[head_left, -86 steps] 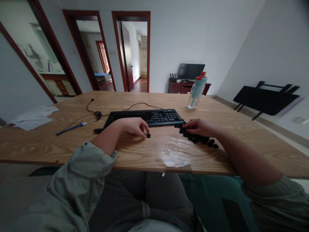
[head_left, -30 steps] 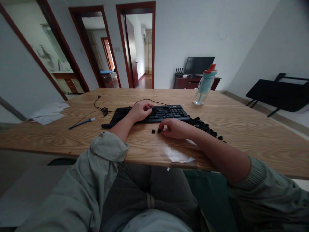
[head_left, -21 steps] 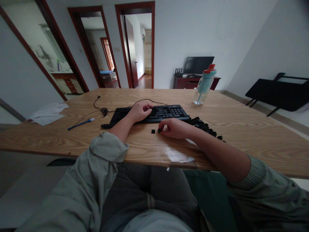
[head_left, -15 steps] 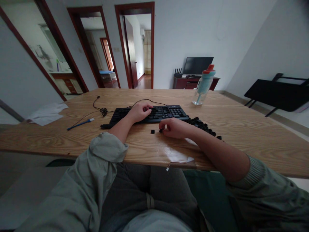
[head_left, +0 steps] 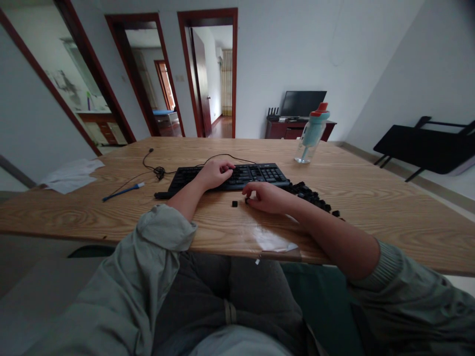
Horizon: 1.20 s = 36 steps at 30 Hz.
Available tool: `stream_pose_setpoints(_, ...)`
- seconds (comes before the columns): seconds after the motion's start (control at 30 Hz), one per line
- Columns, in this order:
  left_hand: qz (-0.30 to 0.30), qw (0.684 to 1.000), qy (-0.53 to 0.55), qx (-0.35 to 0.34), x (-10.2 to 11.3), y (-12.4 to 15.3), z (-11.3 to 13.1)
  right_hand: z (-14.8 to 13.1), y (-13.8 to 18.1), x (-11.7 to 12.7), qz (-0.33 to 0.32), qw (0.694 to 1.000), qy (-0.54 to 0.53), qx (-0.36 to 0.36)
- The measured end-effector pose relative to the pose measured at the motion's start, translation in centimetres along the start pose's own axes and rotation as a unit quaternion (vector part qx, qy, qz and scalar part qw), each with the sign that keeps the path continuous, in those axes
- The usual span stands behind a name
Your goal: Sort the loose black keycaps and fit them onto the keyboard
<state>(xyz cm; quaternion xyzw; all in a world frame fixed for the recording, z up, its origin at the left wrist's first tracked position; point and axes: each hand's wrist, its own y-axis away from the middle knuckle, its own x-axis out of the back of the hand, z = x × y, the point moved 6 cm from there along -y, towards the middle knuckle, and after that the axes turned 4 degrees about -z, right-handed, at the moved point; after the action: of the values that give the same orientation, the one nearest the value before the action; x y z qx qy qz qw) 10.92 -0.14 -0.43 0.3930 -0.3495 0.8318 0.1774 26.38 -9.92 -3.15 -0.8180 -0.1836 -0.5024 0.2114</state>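
A black keyboard [head_left: 241,184] lies on the wooden table, with part of it hidden under my left hand [head_left: 214,174]. That hand rests on the keys, fingers bent, a gap showing between thumb and forefinger. Just in front of the keyboard, my right hand [head_left: 261,197] is low over the tabletop with its fingertips curled round a small black keycap [head_left: 247,200], mostly covered by the fingers. Another loose keycap [head_left: 234,203] lies on the wood to the left of it. Several more black keycaps [head_left: 313,196] form a pile beyond my right forearm.
A clear bottle with a red and teal lid [head_left: 308,138] stands behind the pile. Left of the keyboard are a coiled cable [head_left: 159,172] and a blue brush-like tool [head_left: 122,192]. White paper [head_left: 72,175] lies at the far left; clear tape [head_left: 272,241] covers the table's front edge.
The view has tilted slightly. My right forefinger has shifted a little at the keycap. My left hand stays on the keyboard, and the loose keycap lies where it was.
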Motion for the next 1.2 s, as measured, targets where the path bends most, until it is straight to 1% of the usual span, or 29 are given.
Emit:
stream_pose_setpoints(0.13,-0.001,1.0,-0.005,0.002,0.0,0.0,0.0,0.3,0.1,0.3,0.004,0.999,0.019,-0.042)
stream_pose_setpoints(0.27,0.0,1.0,-0.006,0.0,0.0,0.0,-0.1,0.1,0.2,0.6,-0.021,0.999,0.027,-0.027)
stream_pose_setpoints(0.4,0.0,1.0,-0.006,-0.004,-0.1,0.0,-0.1,0.0,0.2,0.4,-0.032,0.999,0.034,-0.023)
stream_pose_setpoints(0.6,-0.006,1.0,-0.003,0.002,-0.2,-0.1,-0.1,-0.1,0.0,0.1,-0.009,0.999,0.039,-0.034)
stream_pose_setpoints(0.77,-0.002,1.0,-0.005,-0.006,-0.2,-0.1,0.0,0.0,-0.2,0.2,0.02,0.997,0.067,-0.044)
stream_pose_setpoints(0.83,-0.003,1.0,-0.004,-0.007,-0.2,-0.1,0.0,-0.1,-0.3,0.0,0.021,0.996,0.08,-0.037)
stream_pose_setpoints(0.97,-0.003,1.0,-0.005,-0.003,-0.2,-0.1,-0.2,-0.5,-0.4,-0.3,0.003,0.997,0.08,0.011)
stream_pose_setpoints(1.07,-0.004,1.0,-0.001,-0.006,-0.3,-0.1,-0.3,0.2,-0.5,0.7,0.005,0.997,0.069,0.018)
stream_pose_setpoints(1.13,-0.009,1.0,-0.001,-0.006,-0.3,-0.2,-0.4,1.5,-0.8,2.2,0.038,0.996,0.079,-0.008)
stream_pose_setpoints(1.2,-0.012,1.0,-0.005,-0.003,-0.4,-0.2,-0.5,3.2,-1.2,3.9,0.085,0.991,0.096,-0.049)
